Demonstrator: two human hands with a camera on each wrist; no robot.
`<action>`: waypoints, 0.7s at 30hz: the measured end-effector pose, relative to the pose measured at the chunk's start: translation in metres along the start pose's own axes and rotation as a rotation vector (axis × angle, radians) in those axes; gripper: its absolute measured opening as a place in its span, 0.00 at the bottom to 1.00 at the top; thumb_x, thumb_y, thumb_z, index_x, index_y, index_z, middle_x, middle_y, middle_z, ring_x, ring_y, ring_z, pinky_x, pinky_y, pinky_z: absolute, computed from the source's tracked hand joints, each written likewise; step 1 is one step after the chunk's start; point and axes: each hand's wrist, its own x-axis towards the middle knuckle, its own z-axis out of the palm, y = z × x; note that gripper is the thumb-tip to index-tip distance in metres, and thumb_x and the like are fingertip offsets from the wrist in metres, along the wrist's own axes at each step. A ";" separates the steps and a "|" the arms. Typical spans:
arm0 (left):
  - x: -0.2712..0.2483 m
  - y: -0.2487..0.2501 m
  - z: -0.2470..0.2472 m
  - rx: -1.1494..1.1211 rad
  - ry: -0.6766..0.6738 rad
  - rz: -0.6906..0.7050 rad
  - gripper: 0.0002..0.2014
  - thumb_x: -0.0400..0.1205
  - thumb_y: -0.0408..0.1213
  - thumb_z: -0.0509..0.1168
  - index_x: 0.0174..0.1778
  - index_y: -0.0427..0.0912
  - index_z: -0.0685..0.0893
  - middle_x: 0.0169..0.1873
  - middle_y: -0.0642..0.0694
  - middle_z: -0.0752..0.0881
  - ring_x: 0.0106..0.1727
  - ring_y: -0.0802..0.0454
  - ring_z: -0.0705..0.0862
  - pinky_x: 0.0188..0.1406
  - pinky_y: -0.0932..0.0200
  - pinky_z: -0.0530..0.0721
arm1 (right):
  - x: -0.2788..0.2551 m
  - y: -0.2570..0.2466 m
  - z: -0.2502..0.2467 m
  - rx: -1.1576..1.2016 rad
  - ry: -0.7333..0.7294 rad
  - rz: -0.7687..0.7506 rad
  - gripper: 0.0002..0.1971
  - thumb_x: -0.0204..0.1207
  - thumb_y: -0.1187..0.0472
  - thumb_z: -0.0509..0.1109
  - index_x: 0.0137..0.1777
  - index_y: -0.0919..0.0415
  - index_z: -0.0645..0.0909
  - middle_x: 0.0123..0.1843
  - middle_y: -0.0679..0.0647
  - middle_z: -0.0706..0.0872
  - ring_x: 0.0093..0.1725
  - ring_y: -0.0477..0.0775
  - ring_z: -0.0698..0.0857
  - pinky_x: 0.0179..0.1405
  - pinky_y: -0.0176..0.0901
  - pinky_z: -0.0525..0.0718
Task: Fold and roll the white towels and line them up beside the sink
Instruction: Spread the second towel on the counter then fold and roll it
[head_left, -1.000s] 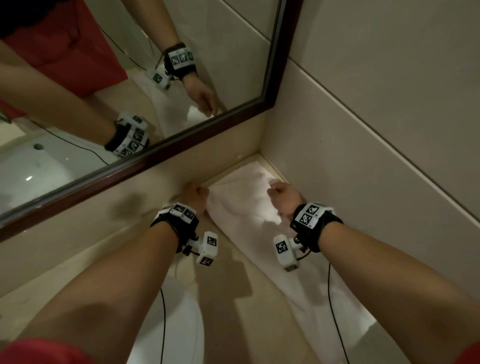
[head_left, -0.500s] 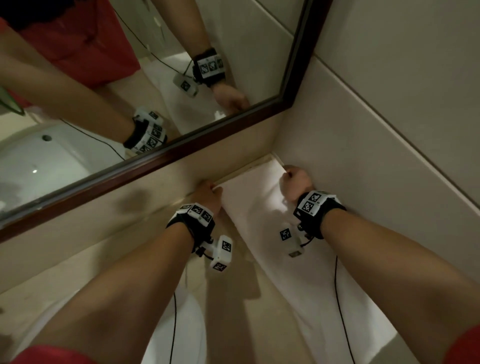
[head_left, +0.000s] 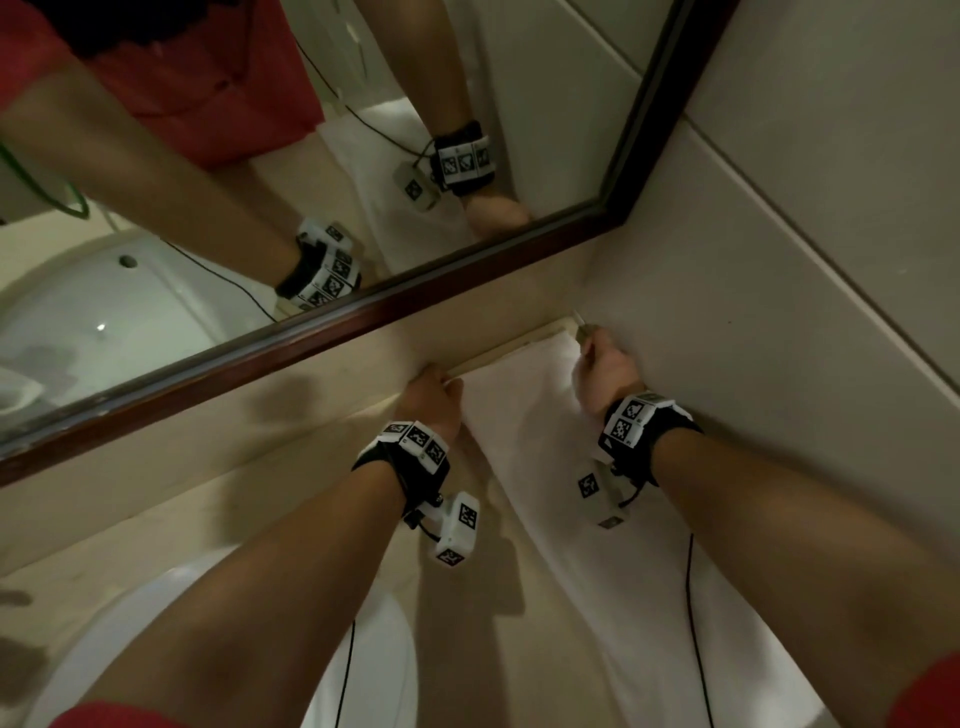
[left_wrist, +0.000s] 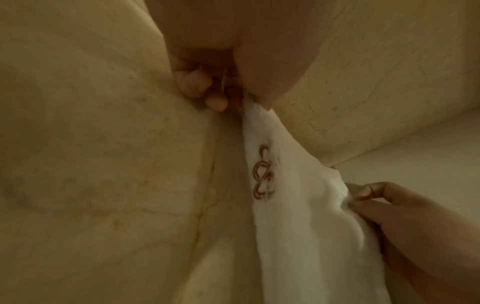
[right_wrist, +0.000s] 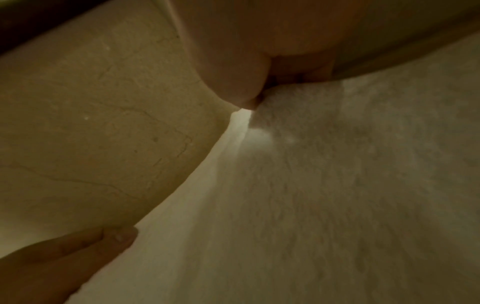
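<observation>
A: Head view first. We see the white towel (head_left: 545, 457) spread flat on the beige counter (head_left: 270, 499), running from the near edge up into the corner where the back wall meets the side wall (head_left: 810, 291).
B: Hands?
A: Left hand (head_left: 434, 397) pinches the far left corner, right hand (head_left: 605, 371) pinches the far right corner, tight against the side wall. Both sit at the towel's far edge, under the mirror (head_left: 311, 156).
B: Sink?
A: Sink (head_left: 358, 670) is left of the towel, under our left forearm. Towel lies just beside it.
A: Left wrist view. We see left hand (left_wrist: 221, 67) with fingers curled, thumb and fingers clamped on the towel (left_wrist: 298, 205) corner. Brown embroidered logo (left_wrist: 263, 173) shows near that edge. Right hand (left_wrist: 405, 222) grips the opposite corner, fingers curled on the cloth.
B: Right wrist?
A: Dim. Right hand (right_wrist: 259, 51) has thumb pressed on the towel (right_wrist: 311, 195) corner; rest of its fingers hidden. Left hand (right_wrist: 59, 261) sits at the other corner.
</observation>
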 end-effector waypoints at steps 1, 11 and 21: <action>0.000 0.000 0.001 0.001 0.010 0.004 0.10 0.86 0.46 0.59 0.46 0.43 0.75 0.41 0.42 0.83 0.49 0.37 0.84 0.42 0.56 0.72 | 0.001 0.000 -0.001 -0.003 -0.015 0.002 0.04 0.79 0.61 0.56 0.49 0.51 0.69 0.44 0.61 0.82 0.39 0.63 0.81 0.43 0.50 0.83; 0.009 0.002 0.010 0.102 0.023 -0.020 0.16 0.87 0.48 0.55 0.58 0.39 0.77 0.55 0.36 0.85 0.55 0.35 0.83 0.52 0.47 0.83 | 0.011 -0.003 0.004 -0.121 -0.093 0.043 0.14 0.83 0.57 0.53 0.65 0.56 0.71 0.55 0.68 0.84 0.55 0.70 0.83 0.57 0.60 0.83; 0.003 0.001 0.011 -0.029 -0.039 -0.132 0.24 0.84 0.56 0.57 0.68 0.42 0.69 0.61 0.36 0.82 0.61 0.35 0.82 0.59 0.48 0.80 | -0.015 0.006 -0.011 -0.127 -0.200 0.031 0.24 0.82 0.52 0.56 0.78 0.50 0.65 0.74 0.58 0.74 0.69 0.65 0.78 0.69 0.57 0.77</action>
